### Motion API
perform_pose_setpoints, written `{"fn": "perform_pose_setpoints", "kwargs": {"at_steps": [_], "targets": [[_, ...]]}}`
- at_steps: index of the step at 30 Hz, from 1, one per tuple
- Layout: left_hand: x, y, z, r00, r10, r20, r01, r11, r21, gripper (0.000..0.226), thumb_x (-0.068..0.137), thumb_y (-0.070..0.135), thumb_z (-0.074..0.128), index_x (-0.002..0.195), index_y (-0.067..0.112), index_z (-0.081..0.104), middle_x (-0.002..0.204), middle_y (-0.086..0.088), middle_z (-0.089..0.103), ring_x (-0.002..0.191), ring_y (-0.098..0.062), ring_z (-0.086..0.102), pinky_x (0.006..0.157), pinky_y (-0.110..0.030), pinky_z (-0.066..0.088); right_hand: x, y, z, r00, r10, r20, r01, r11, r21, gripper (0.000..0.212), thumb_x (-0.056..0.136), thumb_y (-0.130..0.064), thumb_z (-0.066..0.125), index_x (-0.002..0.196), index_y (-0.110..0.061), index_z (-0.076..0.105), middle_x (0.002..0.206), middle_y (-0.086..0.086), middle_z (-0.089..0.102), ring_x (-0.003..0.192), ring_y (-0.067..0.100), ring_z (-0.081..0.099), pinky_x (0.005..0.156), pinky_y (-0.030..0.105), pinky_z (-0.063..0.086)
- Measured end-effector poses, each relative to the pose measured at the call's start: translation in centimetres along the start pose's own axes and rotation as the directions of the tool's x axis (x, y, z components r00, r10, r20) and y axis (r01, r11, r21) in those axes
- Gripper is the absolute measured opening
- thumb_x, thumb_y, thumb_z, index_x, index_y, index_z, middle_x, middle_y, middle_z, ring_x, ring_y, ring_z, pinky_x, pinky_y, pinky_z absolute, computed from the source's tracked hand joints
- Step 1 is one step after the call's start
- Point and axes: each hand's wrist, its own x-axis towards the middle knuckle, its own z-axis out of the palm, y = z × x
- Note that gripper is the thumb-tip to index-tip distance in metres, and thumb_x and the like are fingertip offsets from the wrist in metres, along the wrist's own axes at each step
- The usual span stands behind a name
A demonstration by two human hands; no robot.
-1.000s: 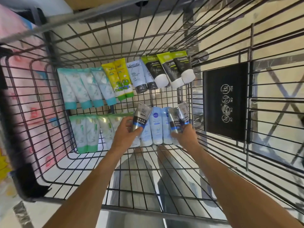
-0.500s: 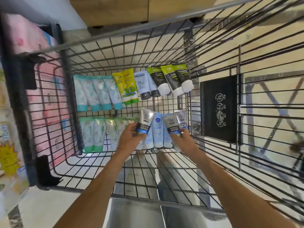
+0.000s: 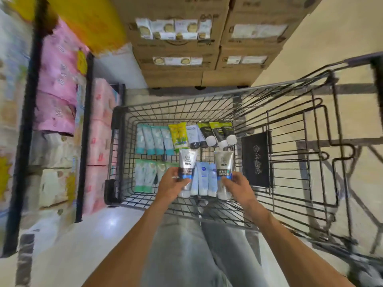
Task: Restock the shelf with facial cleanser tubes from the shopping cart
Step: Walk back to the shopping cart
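Observation:
My left hand [image 3: 173,184] grips a silver "MEN" cleanser tube [image 3: 187,162], held upright above the wire shopping cart [image 3: 207,96]. My right hand [image 3: 238,186] grips silver "MEN" tubes [image 3: 223,162] the same way; how many it holds I cannot tell. In the cart basket lie pale blue tubes [image 3: 204,177] between my hands, teal tubes [image 3: 154,139] at the far left, mint-green tubes [image 3: 146,176] at the near left, yellow tubes [image 3: 179,135], grey tubes [image 3: 193,134] and black-and-green tubes [image 3: 217,132] at the back.
A dark-framed shelf [image 3: 27,121] with pink and white wrapped packs stands on the left. Stacked cardboard boxes [image 3: 182,48] rise beyond the cart. The cart's folded child seat with a black placard [image 3: 256,160] is on the right. My legs in grey jeans are below.
Both hands have lifted the silver tubes up and toward me, out of the rows in the basket. The view has pulled back and tilted up, now showing boxes and shelf.

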Motion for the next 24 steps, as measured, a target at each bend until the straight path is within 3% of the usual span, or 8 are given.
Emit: {"fn": "perform_pose_setpoints", "kwargs": {"at_steps": [2,6,8,10,15,19,21,24], "targets": [[-2.0,1.2,-0.4,0.999,0.018,-0.048,-0.020,0.999,-0.038,0.045,0.082,0.008,0.084,0.115,0.024,0.058,0.111,0.004,0.067,0.092,-0.015,0.071,0.065,-0.030,0.061,-1.8,-1.6,-0.5,0.998,-0.052,0.027,0.052,0.999,-0.016,0.011,0.097,-0.006,0.066,0.105,-0.004,0.059,0.084,0.000,0.063,0.071,0.012,0.056,0.055,0.010,0.044],[-5.2,2.3,-0.7,0.988,0.035,-0.152,-0.049,0.995,-0.092,0.047,0.079,0.001,0.084,0.116,0.016,0.060,0.117,-0.008,0.069,0.093,-0.019,0.071,0.077,-0.045,0.063,-4.2,-4.0,-1.3,0.983,-0.157,0.098,0.163,0.985,-0.061,0.017,0.093,-0.008,0.071,0.088,-0.011,0.056,0.074,0.000,0.060,0.060,0.004,0.052,0.057,0.011,0.044],[-6.7,2.7,-0.7,0.975,0.043,-0.217,-0.067,0.993,-0.102,0.045,0.078,0.003,0.086,0.113,0.020,0.062,0.115,-0.006,0.071,0.093,-0.018,0.072,0.084,-0.048,0.061,-4.9,-4.8,-1.7,0.972,-0.181,0.150,0.192,0.980,-0.061,0.016,0.091,-0.013,0.075,0.091,-0.015,0.059,0.083,0.003,0.066,0.069,0.008,0.059,0.070,0.025,0.051],[-8.1,3.0,-0.5,0.955,0.043,-0.294,-0.091,0.984,-0.153,0.044,0.077,0.002,0.086,0.105,0.027,0.063,0.113,-0.007,0.072,0.090,-0.017,0.072,0.081,-0.044,0.061,-5.6,-6.0,-2.0,0.950,-0.215,0.226,0.238,0.968,-0.080,0.018,0.091,-0.019,0.077,0.094,-0.021,0.060,0.088,0.003,0.068,0.075,0.017,0.061,0.076,0.037,0.054],[-12.9,2.5,0.7,0.888,0.018,-0.460,-0.169,0.942,-0.288,0.042,0.079,-0.004,0.082,0.109,0.017,0.061,0.103,-0.003,0.071,0.083,-0.012,0.070,0.063,-0.021,0.057,-7.3,-8.6,-1.9,0.859,-0.303,0.413,0.396,0.904,-0.160,0.022,0.093,-0.021,0.074,0.099,-0.032,0.056,0.095,-0.003,0.066,0.086,0.019,0.065,0.088,0.038,0.053],[-17.7,0.1,0.8,0.812,-0.051,-0.581,-0.193,0.917,-0.349,0.048,0.074,0.004,0.089,0.116,0.009,0.065,0.107,-0.008,0.076,0.087,-0.018,0.073,0.071,-0.024,0.058,-8.5,-9.7,-0.2,0.764,-0.304,0.570,0.500,0.836,-0.225,0.020,0.092,-0.015,0.075,0.107,-0.020,0.063,0.097,0.018,0.068,0.082,0.024,0.063,0.083,0.046,0.054],[-20.5,-1.4,0.6,0.765,-0.093,-0.638,-0.227,0.887,-0.402,0.050,0.068,0.012,0.090,0.113,0.016,0.069,0.101,-0.001,0.078,0.085,-0.014,0.073,0.071,-0.025,0.058,-9.4,-9.9,1.6,0.706,-0.285,0.649,0.543,0.806,-0.237,0.020,0.093,-0.008,0.073,0.111,-0.012,0.065,0.101,0.020,0.071,0.084,0.027,0.064,0.082,0.051,0.055],[-24.8,-3.7,0.5,0.671,-0.154,-0.726,-0.286,0.849,-0.445,0.043,0.073,0.014,0.090,0.106,0.031,0.069,0.097,0.009,0.077,0.086,-0.009,0.074,0.080,-0.028,0.059,-11.7,-9.6,5.0,0.611,-0.274,0.743,0.619,0.750,-0.233,0.018,0.092,-0.004,0.073,0.101,-0.018,0.066,0.099,0.011,0.072,0.082,0.023,0.066,0.070,0.037,0.054]]}}
